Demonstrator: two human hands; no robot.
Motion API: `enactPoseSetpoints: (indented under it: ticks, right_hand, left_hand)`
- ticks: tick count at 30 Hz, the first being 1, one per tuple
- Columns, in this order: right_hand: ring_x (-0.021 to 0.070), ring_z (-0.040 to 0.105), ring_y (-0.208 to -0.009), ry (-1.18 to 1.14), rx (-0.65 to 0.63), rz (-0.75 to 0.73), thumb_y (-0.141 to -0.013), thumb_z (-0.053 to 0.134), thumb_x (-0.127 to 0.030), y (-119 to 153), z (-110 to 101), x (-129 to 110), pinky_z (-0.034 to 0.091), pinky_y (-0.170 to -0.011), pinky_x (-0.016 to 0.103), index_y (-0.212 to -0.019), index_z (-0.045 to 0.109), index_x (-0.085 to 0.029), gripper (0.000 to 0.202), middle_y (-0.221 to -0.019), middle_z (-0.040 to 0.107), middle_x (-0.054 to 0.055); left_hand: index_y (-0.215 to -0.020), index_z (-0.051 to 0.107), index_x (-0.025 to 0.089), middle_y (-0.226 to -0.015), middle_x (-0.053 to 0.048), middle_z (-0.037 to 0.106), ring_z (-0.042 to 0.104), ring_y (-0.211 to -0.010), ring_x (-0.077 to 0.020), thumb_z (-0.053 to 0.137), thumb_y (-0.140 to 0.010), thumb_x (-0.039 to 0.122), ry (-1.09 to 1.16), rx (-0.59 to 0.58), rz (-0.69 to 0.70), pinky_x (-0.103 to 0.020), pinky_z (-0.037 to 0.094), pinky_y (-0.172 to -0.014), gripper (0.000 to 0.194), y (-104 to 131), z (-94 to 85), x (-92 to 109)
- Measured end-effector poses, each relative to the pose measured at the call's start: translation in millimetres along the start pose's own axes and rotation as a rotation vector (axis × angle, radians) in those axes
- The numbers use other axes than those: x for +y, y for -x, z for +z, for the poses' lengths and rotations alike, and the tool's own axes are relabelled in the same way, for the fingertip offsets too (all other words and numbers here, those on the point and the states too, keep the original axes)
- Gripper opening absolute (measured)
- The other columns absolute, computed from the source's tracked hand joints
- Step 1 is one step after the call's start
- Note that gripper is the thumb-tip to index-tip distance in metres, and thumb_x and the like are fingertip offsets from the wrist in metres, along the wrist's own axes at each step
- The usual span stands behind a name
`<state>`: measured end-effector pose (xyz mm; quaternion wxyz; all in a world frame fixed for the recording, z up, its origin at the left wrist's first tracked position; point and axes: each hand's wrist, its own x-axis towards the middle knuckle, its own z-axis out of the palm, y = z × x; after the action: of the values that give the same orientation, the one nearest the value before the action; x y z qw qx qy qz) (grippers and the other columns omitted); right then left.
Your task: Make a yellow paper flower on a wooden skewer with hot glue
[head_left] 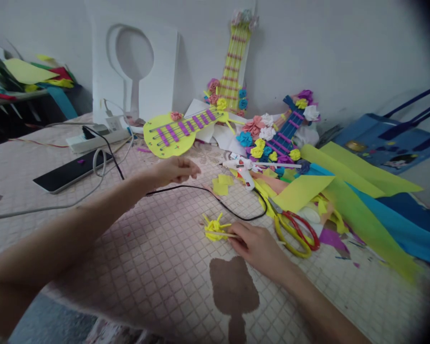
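My right hand [256, 246] is closed around a thin pale stick [220, 233], whose far end lies at a yellow paper piece [215, 226] with several thin strips sticking out. Raised over the cloth further back, my left hand [175, 170] has its fingers curled together; whether something small is between them cannot be made out. Small yellow paper squares [222, 184] lie to the right of it. A white glue gun [244, 171] with a small red light rests behind the squares, its black cable looping toward my left hand.
Scissors with yellow and red handles [297, 234] lie right of my right hand, beside crepe paper sheets [365, 177]. Decorated paper guitars [175, 131] stand at the back. At the left are a black tablet-like slab [71, 169], a power strip [96, 138] and cables.
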<state>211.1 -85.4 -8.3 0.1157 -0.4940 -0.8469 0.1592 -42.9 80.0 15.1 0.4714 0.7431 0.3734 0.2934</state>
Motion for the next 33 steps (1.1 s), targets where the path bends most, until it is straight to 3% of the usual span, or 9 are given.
enactPoseSetpoints:
  ticks: [2, 4, 9, 13, 18, 22, 27, 29, 33]
  right_hand:
    - [0.0144, 0.059, -0.076, 0.012, 0.010, 0.002, -0.087, 0.047, -0.017, -0.3, -0.7, 0.4, 0.041, -0.065, 0.025, -0.088, 0.054, -0.020, 0.008, -0.086, 0.062, 0.002]
    - [0.0141, 0.059, -0.074, 0.017, 0.022, 0.006, -0.086, 0.047, -0.018, -0.6, -1.3, 1.2, 0.041, -0.063, 0.024, -0.087, 0.054, -0.020, 0.007, -0.085, 0.062, 0.002]
    - [0.0139, 0.059, -0.073, 0.015, 0.040, 0.013, -0.086, 0.048, -0.018, -0.2, -0.5, 3.4, 0.041, -0.062, 0.024, -0.086, 0.054, -0.021, 0.007, -0.084, 0.062, 0.001]
    - [0.0141, 0.059, -0.073, 0.014, 0.044, 0.010, -0.086, 0.047, -0.018, -0.1, 1.3, 5.5, 0.041, -0.062, 0.024, -0.086, 0.054, -0.021, 0.007, -0.083, 0.062, 0.001]
    - [0.0144, 0.059, -0.072, 0.020, 0.044, 0.019, -0.086, 0.047, -0.020, -0.4, 1.5, 6.5, 0.040, -0.062, 0.025, -0.085, 0.054, -0.021, 0.006, -0.083, 0.062, 0.001]
    - [0.0149, 0.059, -0.074, 0.008, 0.035, 0.024, -0.086, 0.048, -0.019, -0.6, 0.6, 5.2, 0.041, -0.063, 0.025, -0.087, 0.053, -0.021, 0.006, -0.085, 0.062, 0.001]
    - [0.0142, 0.059, -0.071, 0.011, 0.021, 0.045, -0.085, 0.049, -0.018, -0.6, 0.5, 3.9, 0.039, -0.061, 0.025, -0.085, 0.053, -0.021, 0.005, -0.084, 0.062, 0.001]
    - [0.0139, 0.058, -0.071, 0.003, 0.020, 0.049, -0.086, 0.049, -0.019, -0.5, 0.7, 3.8, 0.039, -0.061, 0.024, -0.084, 0.052, -0.021, 0.004, -0.083, 0.062, 0.001]
    - [0.0140, 0.058, -0.071, -0.006, 0.029, 0.043, -0.086, 0.048, -0.019, 0.0, 0.9, 4.0, 0.040, -0.061, 0.024, -0.084, 0.053, -0.021, 0.005, -0.082, 0.061, 0.001]
  left_hand:
    - [-0.084, 0.065, 0.013, -0.070, -0.003, 0.063, 0.040, -0.044, -0.0036, 0.056, -0.081, 0.031, -0.089, -0.194, -0.055, -0.015, 0.031, -0.041, 0.020, 16.6, 11.3, 3.1]
    - [-0.086, 0.066, 0.013, -0.068, -0.002, 0.064, 0.046, -0.048, -0.0049, 0.051, -0.084, 0.031, -0.230, -0.253, -0.018, -0.015, 0.034, -0.045, 0.023, 31.5, 20.5, 6.8]
    - [-0.084, 0.066, 0.015, -0.072, -0.001, 0.063, 0.054, -0.061, -0.0093, 0.060, -0.080, 0.032, -0.481, -0.327, 0.076, -0.018, 0.038, -0.054, 0.019, 60.2, 39.0, 15.8]
    - [-0.080, 0.063, 0.015, -0.075, 0.001, 0.059, 0.054, -0.065, -0.0091, 0.060, -0.078, 0.016, -0.569, -0.372, 0.188, -0.019, 0.038, -0.059, 0.003, 71.4, 48.4, 18.1]
    - [-0.074, 0.059, 0.015, -0.080, -0.002, 0.054, 0.053, -0.071, -0.0108, 0.045, -0.089, 0.019, -0.635, -0.298, 0.293, -0.023, 0.039, -0.067, 0.020, 66.1, 42.5, 17.9]
    - [-0.073, 0.055, 0.015, -0.068, 0.000, 0.049, 0.045, -0.059, -0.0087, 0.042, -0.091, 0.029, -0.247, -0.207, 0.106, -0.021, 0.038, -0.057, 0.026, 51.4, 35.1, 16.5]
    - [-0.069, 0.042, 0.019, -0.046, 0.008, 0.026, 0.017, -0.034, -0.0050, 0.040, -0.092, 0.030, 0.584, -0.184, -0.306, -0.017, 0.012, -0.033, 0.025, 29.6, 24.5, 19.3]
    - [-0.067, 0.044, 0.018, -0.045, 0.009, 0.021, 0.016, -0.033, -0.0052, 0.044, -0.088, 0.020, 0.700, 0.025, -0.337, -0.017, 0.011, -0.031, 0.021, 17.7, 10.9, 21.1]
    - [-0.057, 0.029, 0.019, -0.043, 0.008, 0.018, 0.013, -0.034, -0.0049, 0.040, -0.088, 0.015, 0.724, 0.296, -0.218, -0.018, 0.012, -0.032, 0.033, -9.4, -34.5, 17.4]
